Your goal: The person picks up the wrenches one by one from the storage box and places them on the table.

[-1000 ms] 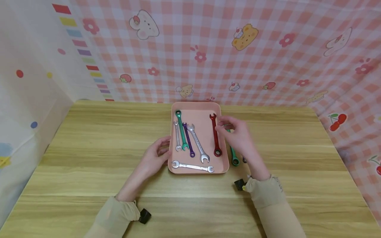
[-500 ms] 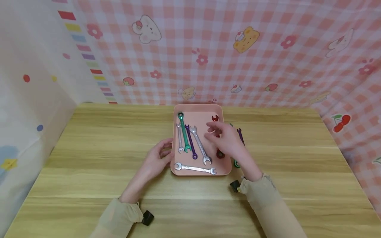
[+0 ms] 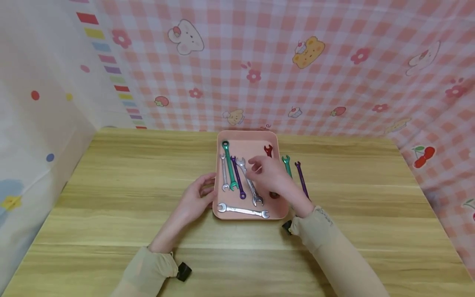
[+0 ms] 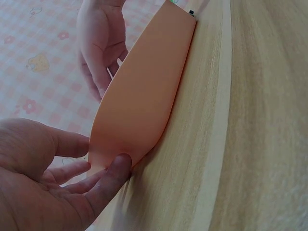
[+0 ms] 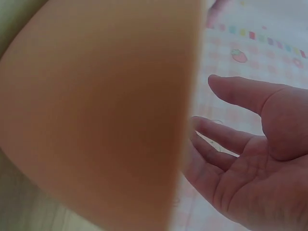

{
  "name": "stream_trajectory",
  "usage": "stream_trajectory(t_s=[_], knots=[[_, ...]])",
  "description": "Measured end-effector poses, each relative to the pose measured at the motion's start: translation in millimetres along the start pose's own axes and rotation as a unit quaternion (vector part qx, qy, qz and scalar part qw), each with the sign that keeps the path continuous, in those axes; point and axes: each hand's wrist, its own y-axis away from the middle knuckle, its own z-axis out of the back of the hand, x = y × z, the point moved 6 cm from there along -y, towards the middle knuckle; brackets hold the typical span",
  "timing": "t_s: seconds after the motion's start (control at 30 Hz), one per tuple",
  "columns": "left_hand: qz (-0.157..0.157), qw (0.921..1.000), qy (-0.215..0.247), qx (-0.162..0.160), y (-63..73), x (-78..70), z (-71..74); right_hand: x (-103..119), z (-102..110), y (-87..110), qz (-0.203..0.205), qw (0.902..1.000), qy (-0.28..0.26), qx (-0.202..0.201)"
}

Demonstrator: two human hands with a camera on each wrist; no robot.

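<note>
My left hand [image 3: 194, 200] rests its fingertips on the left wall of the pink tray [image 3: 245, 146], and the left wrist view shows its thumb and fingers spread against that wall. My right hand [image 3: 272, 173] hovers over the tray, fingers loosely bent with nothing between them. Nearest to it are a large silver wrench [image 3: 250, 185] and a red wrench [image 3: 268, 150], which the hand partly hides. Left of these lie a purple wrench [image 3: 238, 177], a green wrench [image 3: 229, 166] and a small silver wrench [image 3: 224, 174]. Another silver wrench [image 3: 243, 210] lies crosswise at the near end.
Right of the tray, a second green wrench [image 3: 287, 165] and a second purple wrench [image 3: 302, 179] lie on the wooden table [image 3: 356, 198], the green one partly behind the right arm. A pink checked cloth [image 3: 222, 62] hangs behind the table.
My right hand has moved left from beside the tray's right rim to above its middle, uncovering the wrenches outside. The left hand stays at the tray; the head view has shifted slightly.
</note>
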Motion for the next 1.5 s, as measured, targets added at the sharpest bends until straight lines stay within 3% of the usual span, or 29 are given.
stream_trajectory(t_s=[0.2, 0.5, 0.83, 1.17, 1.5], knots=[[0.003, 1.0000, -0.005, -0.001, 0.0, 0.2, -1.0, -2.7, -7.4, -3.9, -0.039, 0.9983, 0.032, 0.028], [0.006, 1.0000, 0.000, -0.001, 0.8, 0.5, -0.9, 1.5, -12.2, -13.5, -0.057, 0.9945, 0.072, 0.051], [0.006, 1.0000, -0.002, 0.002, 0.5, -2.4, -2.2, 2.4, -15.5, -17.1, -0.084, 0.9926, 0.059, 0.064], [0.004, 1.0000, 0.004, 0.001, 0.5, -1.3, -2.0, 6.5, -19.0, -24.2, -0.063, 0.9913, 0.077, 0.085], [0.007, 1.0000, 0.000, 0.001, 1.5, -1.3, -1.4, 9.1, -19.9, -29.9, -0.088, 0.9934, 0.024, 0.069]])
